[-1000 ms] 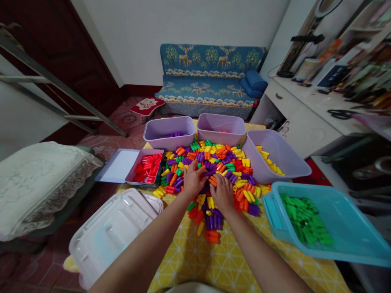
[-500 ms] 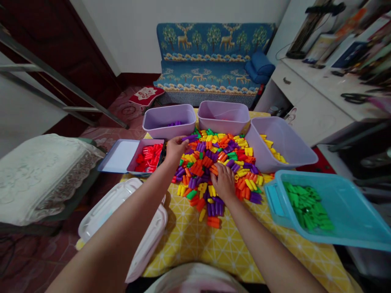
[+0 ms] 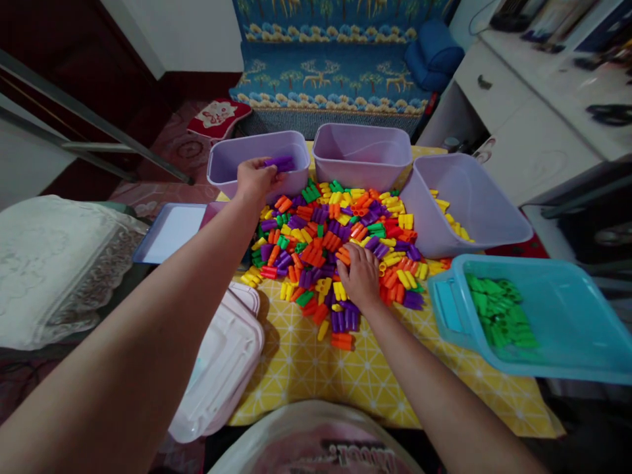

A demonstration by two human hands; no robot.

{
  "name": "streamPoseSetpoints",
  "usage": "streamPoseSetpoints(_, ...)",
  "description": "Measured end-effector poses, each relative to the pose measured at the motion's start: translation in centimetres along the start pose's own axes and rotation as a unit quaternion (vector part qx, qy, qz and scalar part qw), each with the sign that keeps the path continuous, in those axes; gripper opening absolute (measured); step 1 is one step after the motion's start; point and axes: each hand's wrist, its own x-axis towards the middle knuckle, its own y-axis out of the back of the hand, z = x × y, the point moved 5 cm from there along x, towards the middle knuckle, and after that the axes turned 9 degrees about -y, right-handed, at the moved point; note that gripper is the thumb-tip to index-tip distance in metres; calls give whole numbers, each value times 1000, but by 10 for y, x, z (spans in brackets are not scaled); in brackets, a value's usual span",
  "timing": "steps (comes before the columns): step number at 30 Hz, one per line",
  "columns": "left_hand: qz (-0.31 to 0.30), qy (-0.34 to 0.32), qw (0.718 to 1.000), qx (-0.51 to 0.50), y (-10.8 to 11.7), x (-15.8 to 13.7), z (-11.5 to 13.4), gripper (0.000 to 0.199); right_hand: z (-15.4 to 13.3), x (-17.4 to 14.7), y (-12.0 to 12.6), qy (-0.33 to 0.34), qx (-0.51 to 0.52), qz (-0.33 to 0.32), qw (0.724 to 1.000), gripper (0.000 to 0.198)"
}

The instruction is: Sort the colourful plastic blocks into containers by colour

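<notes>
My left hand (image 3: 255, 179) reaches over the front rim of the left lilac bin (image 3: 227, 153), its fingers closed on a purple plastic piece (image 3: 270, 162). More purple pieces lie in that bin, so the held one partly merges with them. On the table, my right hand (image 3: 362, 276) rests at the near side of a mixed pile of plastic building pieces (image 3: 316, 253) in orange, yellow, purple, green and red. Its fingers curl around an orange plastic piece (image 3: 342, 255); the far fingertips are partly hidden.
A middle lilac bin (image 3: 360, 172) stands behind the pile. Yellow pieces lie in the right lilac bin (image 3: 474, 197), green pieces in the turquoise bin (image 3: 557, 309). White lids (image 3: 232, 362) lie at the near left. My left forearm covers most of the box beside the pale lid (image 3: 172, 227).
My left hand has moved from the pile's left edge up and over to the left lilac bin with the purple piece. My right hand stays on the pile. The view has tilted down.
</notes>
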Motion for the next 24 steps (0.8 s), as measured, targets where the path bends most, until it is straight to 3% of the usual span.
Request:
streamPoseSetpoints(5, 9, 23, 1000, -18, -5, 7, -2, 16, -1, 0, 1, -5, -3, -7, 1000, 38)
streamPoseSetpoints(24, 23, 0, 1000, -21, -4, 5, -8, 31, 0, 0, 0, -4, 14, -4, 1000, 39)
